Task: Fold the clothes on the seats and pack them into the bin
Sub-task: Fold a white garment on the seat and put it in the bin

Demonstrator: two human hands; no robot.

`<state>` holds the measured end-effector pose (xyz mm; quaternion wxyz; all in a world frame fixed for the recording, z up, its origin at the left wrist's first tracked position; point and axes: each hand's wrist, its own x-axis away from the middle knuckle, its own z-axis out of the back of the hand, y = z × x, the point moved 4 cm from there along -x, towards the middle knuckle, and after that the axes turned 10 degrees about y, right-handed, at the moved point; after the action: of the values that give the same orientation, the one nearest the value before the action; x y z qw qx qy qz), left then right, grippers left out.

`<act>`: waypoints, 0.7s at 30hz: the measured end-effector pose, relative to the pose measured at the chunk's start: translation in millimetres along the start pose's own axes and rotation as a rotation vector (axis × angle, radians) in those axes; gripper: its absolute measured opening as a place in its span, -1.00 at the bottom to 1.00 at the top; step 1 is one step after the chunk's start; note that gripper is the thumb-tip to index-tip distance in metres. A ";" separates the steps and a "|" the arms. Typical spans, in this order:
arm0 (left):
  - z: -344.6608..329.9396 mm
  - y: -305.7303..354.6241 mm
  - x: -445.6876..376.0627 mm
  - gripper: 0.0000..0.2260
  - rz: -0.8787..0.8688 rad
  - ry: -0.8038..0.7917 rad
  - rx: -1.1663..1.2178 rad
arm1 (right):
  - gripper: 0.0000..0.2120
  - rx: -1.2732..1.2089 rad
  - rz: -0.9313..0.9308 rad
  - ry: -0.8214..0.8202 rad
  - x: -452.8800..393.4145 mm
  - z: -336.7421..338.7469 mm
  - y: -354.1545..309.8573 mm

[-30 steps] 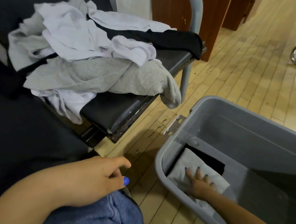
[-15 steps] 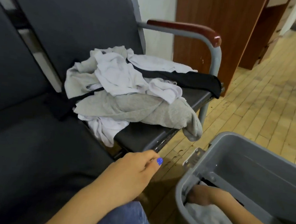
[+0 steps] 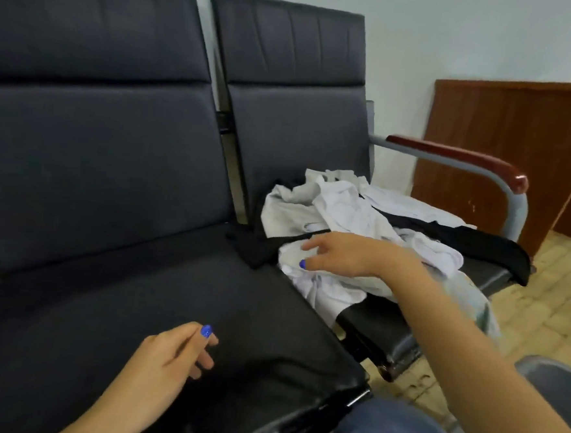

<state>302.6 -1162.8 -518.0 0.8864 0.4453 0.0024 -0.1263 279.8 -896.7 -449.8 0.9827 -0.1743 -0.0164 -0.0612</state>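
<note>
Right hand [image 3: 339, 255] over the clothes pile [image 3: 341, 213]
Fingers spread, gripping nothing, above the right seat [image 3: 381, 328]; left hand [image 3: 173, 357] loosely curled, empty.

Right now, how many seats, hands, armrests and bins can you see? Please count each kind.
Seats: 2, the near seat and the far seat
Hands: 2, left hand, right hand
Armrests: 1
Bins: 1, only its rim
Total: 6

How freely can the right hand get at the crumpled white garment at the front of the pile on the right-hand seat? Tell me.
Probably yes. The right hand hovers open just over the crumpled white garment, which lies uppermost at the near edge of the pile. Nothing stands between them; only a black garment trails across further back.
</note>
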 end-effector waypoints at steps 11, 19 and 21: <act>43.5 -57.1 -9.8 -0.71 -0.139 0.078 -0.375 | -0.69 -0.181 -0.493 0.641 -87.7 -45.2 77.4; 36.8 -78.2 -17.8 -0.72 -0.080 0.013 -0.424 | -0.87 -1.308 -0.501 0.860 -77.8 -15.9 43.2; 37.4 -89.3 -22.1 -0.74 0.048 0.038 -0.234 | -0.88 -1.635 -0.299 0.630 -73.1 -1.8 -9.9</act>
<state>257.0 -1238.5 -563.3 0.9349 0.3410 0.0233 -0.0952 206.0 -898.2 -452.1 0.4914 -0.7926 0.2811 -0.2266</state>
